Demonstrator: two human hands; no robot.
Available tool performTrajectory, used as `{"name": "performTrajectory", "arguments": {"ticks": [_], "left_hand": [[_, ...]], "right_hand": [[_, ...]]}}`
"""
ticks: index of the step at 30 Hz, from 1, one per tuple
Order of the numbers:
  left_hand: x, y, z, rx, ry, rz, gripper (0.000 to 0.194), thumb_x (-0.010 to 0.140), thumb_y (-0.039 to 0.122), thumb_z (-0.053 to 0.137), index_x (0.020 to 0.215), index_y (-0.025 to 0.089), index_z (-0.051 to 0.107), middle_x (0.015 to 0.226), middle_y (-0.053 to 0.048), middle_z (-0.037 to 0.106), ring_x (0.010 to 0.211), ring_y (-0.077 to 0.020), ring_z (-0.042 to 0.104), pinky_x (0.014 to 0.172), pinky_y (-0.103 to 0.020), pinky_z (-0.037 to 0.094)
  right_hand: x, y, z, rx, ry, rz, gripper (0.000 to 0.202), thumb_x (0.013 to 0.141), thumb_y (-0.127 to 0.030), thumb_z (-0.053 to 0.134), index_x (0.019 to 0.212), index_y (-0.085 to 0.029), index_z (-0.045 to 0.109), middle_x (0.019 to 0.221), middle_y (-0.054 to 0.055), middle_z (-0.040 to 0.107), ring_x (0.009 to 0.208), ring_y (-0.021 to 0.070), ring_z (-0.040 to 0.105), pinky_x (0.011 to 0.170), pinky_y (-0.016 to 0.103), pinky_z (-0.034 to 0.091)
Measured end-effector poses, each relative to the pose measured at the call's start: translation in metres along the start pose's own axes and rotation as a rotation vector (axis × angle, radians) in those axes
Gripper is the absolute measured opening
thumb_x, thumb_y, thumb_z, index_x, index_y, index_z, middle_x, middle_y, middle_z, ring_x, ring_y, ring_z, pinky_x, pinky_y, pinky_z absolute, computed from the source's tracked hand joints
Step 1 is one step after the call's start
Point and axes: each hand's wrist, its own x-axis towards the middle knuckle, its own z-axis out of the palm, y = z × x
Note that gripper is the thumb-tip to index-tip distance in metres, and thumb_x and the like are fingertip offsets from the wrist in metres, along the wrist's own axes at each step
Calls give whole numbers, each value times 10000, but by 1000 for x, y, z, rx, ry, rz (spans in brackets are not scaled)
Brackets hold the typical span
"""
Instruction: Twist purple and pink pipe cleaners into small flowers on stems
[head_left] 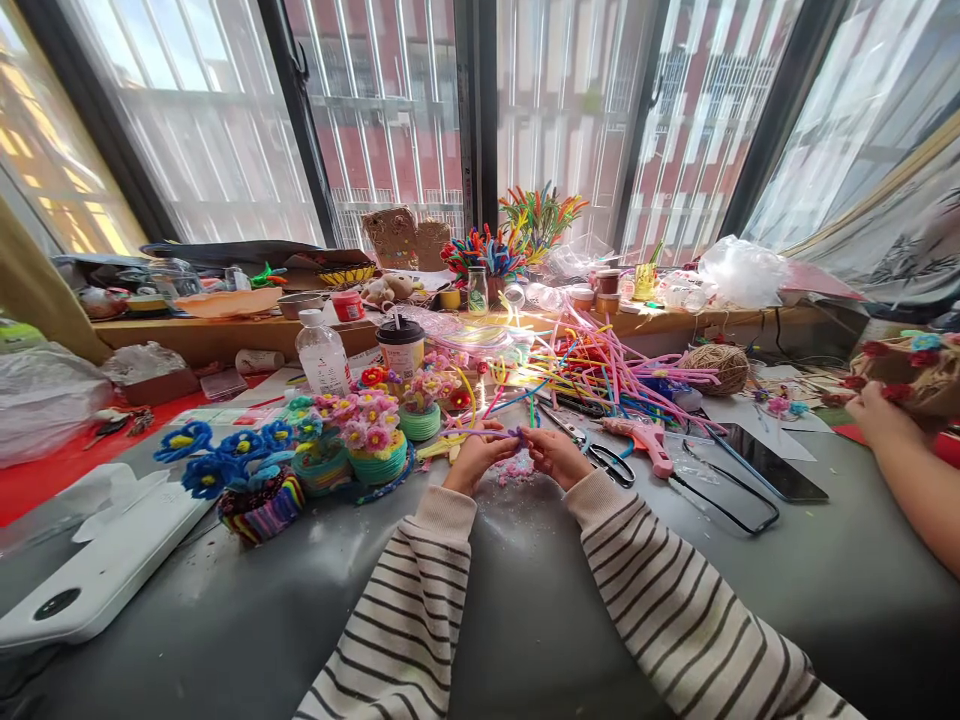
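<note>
Both hands meet over the middle of the grey table, fingertips pinched close together. Between them runs a purple pipe cleaner point(519, 433), part of it hidden by the fingers. My left hand point(480, 458) grips it from one side, and its loose end sticks out to the left. On the other side my right hand point(555, 457) pinches it with thumb and forefinger. Small pink clippings point(516, 470) lie under the hands. Scissors point(611, 464) with black handles rest just right of my right hand. Pots of pink pipe-cleaner flowers point(370, 425) stand left of my left hand.
A pink glue gun point(651, 447) and a phone point(772, 462) lie to the right. Behind is a heap of pipe cleaners point(600, 365). A bottle point(322, 352), a lidded cup point(401, 350) and blue flowers point(225, 450) stand left. Another person's hand point(889, 420) holds a basket point(911, 385).
</note>
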Motion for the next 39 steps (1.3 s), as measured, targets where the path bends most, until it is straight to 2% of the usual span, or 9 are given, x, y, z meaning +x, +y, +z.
{"name": "performTrajectory", "arguments": {"ticks": [6, 9, 12, 15, 18, 23, 28, 35, 39], "left_hand": [[3, -3, -3, 47, -49, 34, 343, 504, 131, 678, 734, 155, 425, 603, 31, 550, 568, -82, 558, 606, -224, 450], [4, -6, -4, 94, -39, 72, 356, 493, 133, 682, 737, 161, 423, 594, 43, 540, 565, -80, 550, 583, -217, 449], [5, -8, -3, 134, -1, 86, 365, 490, 137, 683, 744, 159, 422, 578, 45, 540, 550, -87, 548, 578, -235, 455], [5, -8, -2, 138, 56, 101, 362, 490, 141, 683, 743, 155, 424, 576, 36, 544, 538, -98, 551, 569, -256, 460], [5, -7, -1, 130, 57, 83, 375, 486, 138, 684, 751, 155, 420, 588, 29, 551, 532, -107, 557, 557, -269, 463], [2, -6, 1, 148, -23, 14, 426, 488, 142, 687, 799, 157, 396, 631, 12, 570, 549, -119, 577, 549, -259, 462], [-1, -3, 2, 97, -47, 2, 447, 487, 161, 699, 810, 150, 391, 625, 5, 577, 556, -111, 580, 581, -254, 460], [1, -4, -1, 104, -71, 34, 450, 470, 190, 713, 794, 153, 402, 638, 4, 583, 591, -112, 584, 619, -262, 466], [2, -5, -1, 143, -67, 60, 443, 458, 192, 716, 772, 153, 407, 615, 18, 570, 568, -108, 574, 596, -256, 468]], "right_hand": [[4, 2, -5, 264, -123, 233, 133, 667, -238, 567, 633, -140, 483, 409, -83, 377, 311, 5, 228, 305, 137, 154], [5, 1, -4, 227, -125, 247, 131, 687, -220, 524, 604, -134, 469, 415, -72, 385, 316, 10, 259, 314, 141, 173], [6, 1, -1, 67, -51, 151, 143, 663, -232, 527, 578, -134, 468, 416, -69, 380, 333, 17, 300, 315, 145, 167], [7, 0, -2, -87, 72, -50, 200, 626, -314, 565, 575, -141, 478, 439, -68, 401, 353, 18, 323, 322, 148, 170], [6, 0, -4, -257, 92, -232, 258, 580, -392, 591, 616, -147, 518, 469, -65, 432, 367, 19, 322, 337, 159, 190], [4, -1, -6, -394, 61, -268, 265, 535, -391, 622, 585, -147, 529, 442, -72, 430, 357, 18, 303, 357, 175, 210], [4, -4, -8, -371, 60, -189, 253, 541, -366, 628, 531, -142, 509, 393, -81, 376, 343, 13, 276, 353, 175, 174], [4, -5, -13, 26, -81, 130, 129, 607, -241, 606, 646, -138, 538, 454, -69, 423, 338, 6, 253, 314, 152, 174], [5, -3, -15, 173, -134, 206, 76, 665, -193, 544, 616, -143, 518, 434, -65, 426, 319, 8, 216, 295, 147, 138]]}}
